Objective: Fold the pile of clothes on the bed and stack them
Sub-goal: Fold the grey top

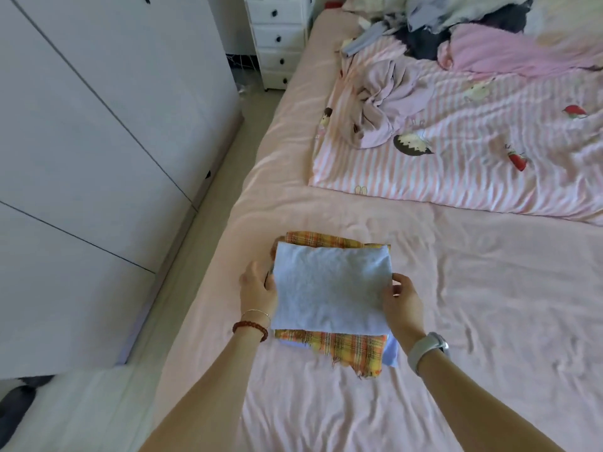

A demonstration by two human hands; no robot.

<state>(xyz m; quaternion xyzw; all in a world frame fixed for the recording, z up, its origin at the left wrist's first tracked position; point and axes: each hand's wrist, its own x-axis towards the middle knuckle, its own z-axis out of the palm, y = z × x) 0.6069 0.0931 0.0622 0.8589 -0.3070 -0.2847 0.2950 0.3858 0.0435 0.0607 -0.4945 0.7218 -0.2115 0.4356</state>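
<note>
Nearest, the left hand (257, 288) and right hand (403, 303) grip opposite edges of a folded pale-blue towel (331, 288) lying atop an orange plaid cloth (352, 349) on the pink bed (489, 321) — beyond, a crumpled lilac garment (381, 106), then the unfolded pile of clothes (463, 24) at the far end.

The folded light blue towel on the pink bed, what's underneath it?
Under the folded light blue towel lies an orange-and-yellow plaid cloth, with a pale blue fabric peeking out beneath that. Their covered middles, and any further layers, cannot be seen.
</note>
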